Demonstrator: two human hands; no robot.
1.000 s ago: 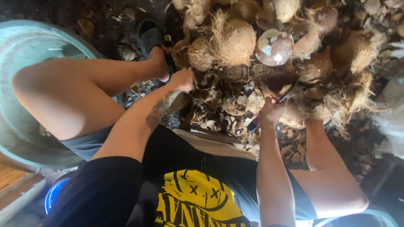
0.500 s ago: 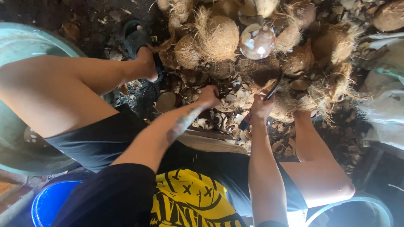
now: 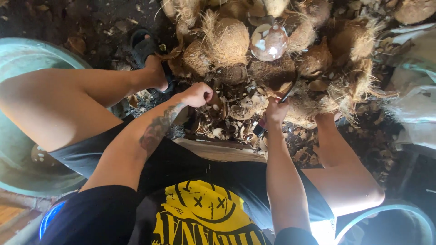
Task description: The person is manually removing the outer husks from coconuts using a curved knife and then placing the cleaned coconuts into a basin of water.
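Husked coconut (image 3: 272, 81), brown and fibrous, lies on the ground before the seated person, among shell scraps. It looks heavy, rigid and rough, best gripped around its girth. The right hand (image 3: 276, 110) has fingers wrapped around a dark-bladed knife (image 3: 278, 106); the left hand (image 3: 198, 94) is fisted, contents unclear. Opened coconut (image 3: 269, 41) beyond; green basin (image 3: 18, 63) at left.

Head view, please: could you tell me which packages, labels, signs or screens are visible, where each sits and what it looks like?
Shirt print: bottom centre, on the person's black top; yellow face graphic with lettering.
White sack: right edge beside the coconut pile; crumpled, whitish with greenish patches.
No signs or screens in view.
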